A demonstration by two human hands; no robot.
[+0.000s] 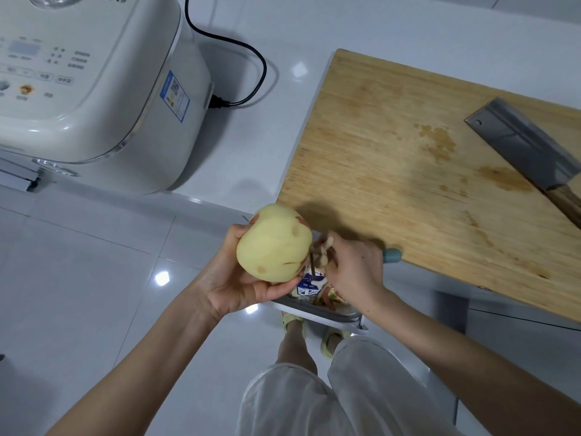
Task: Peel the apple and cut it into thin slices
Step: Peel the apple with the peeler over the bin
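My left hand (pixel 234 278) cups the apple (pixel 273 243) from below and behind. The apple is almost all pale yellow flesh, with small red-brown bits of skin near its right side and bottom. My right hand (pixel 352 269) grips a peeler (pixel 391 255); only its teal handle end shows past the palm, and the thin metal blade touches the apple's right side. A curl of peel hangs at the blade. A cleaver (pixel 528 152) with a wooden handle lies on the right part of the wooden cutting board (pixel 408 152).
A cream rice cooker (pixel 91 83) with a black power cord (pixel 248 58) stands on the white counter at the left. Below my hands a white bin (pixel 317 313) on the tiled floor holds peel scraps and a carton. My legs and sandalled feet are beneath.
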